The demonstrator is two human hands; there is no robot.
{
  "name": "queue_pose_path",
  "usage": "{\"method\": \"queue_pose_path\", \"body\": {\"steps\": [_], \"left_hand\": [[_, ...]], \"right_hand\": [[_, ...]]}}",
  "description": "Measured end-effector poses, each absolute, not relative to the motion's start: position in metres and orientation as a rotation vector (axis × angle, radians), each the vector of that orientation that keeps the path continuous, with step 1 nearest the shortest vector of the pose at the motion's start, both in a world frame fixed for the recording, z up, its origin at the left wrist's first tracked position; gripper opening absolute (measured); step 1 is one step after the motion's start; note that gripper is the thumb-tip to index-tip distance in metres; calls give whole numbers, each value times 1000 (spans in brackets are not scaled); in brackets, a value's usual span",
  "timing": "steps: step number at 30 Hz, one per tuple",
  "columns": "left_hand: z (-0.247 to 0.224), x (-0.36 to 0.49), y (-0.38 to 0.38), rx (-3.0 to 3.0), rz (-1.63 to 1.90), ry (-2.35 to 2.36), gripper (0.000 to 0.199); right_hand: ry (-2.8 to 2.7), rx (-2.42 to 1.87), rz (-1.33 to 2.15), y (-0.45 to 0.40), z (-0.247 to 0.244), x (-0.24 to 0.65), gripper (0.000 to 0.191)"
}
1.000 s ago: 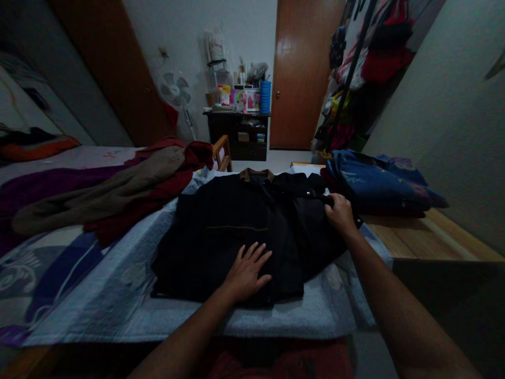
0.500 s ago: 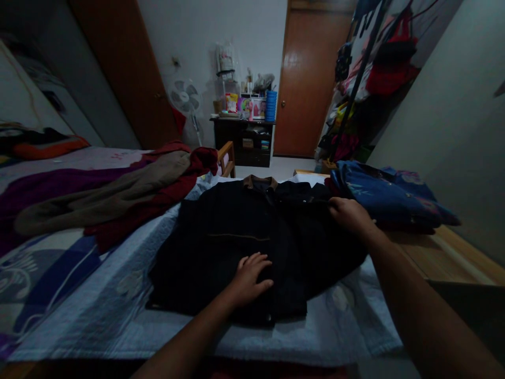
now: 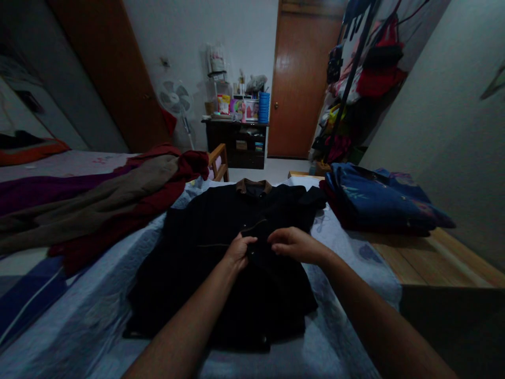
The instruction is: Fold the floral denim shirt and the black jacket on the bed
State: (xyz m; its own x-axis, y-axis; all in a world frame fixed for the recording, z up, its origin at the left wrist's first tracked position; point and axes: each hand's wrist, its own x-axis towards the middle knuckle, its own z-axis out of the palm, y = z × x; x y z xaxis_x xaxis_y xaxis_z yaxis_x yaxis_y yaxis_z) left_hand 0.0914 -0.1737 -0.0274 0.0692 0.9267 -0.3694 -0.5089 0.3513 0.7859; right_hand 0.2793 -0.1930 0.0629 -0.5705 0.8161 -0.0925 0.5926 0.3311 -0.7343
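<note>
A black jacket with a brown collar lies spread on the light blue bed cover, its collar at the far side. My left hand is closed on the jacket's front near the middle, thumb stretched over the cloth. Just to the right, my right hand has its fingers bent together over the jacket's right front; whether cloth is between them is too dark to make out. A few snap buttons show along the dark front edge.
Grey-brown and dark red clothes lie on the left. Folded blue clothes are stacked at the right, above a wooden surface. Farther back stand a fan, a dark cabinet and a brown door.
The jacket's right front panel has been brought over toward the middle. My right hand has moved left and inward from the far right edge; my left hand has risen and closed on cloth.
</note>
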Motion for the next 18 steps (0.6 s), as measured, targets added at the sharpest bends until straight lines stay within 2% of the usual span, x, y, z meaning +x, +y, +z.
{"method": "queue_pose_path", "body": {"steps": [3,5,7,8,9,13,18], "left_hand": [[-44,73,-166,797,1227,1162,64],[-53,64,-164,1041,1272,1343,76],[-59,62,-167,1258,1257,1478,88],[-62,62,-169,1342,1228,1520,91],[-64,63,-172,1408,1194,1550,92],[-68,68,-182,1585,1136,1585,86],[-66,68,-184,1526,1167,1526,85]], "right_hand": [[-2052,-1651,530,-157,57,312,27],[-1928,-1859,125,-131,51,334,45],[-1893,-2006,-71,-109,43,351,68],[-1926,-2046,-121,-100,39,357,71],[-1979,-2070,-153,-92,35,362,69],[-2248,-2014,-212,-76,33,367,33],[-2274,-2032,-237,-77,64,352,35]]}}
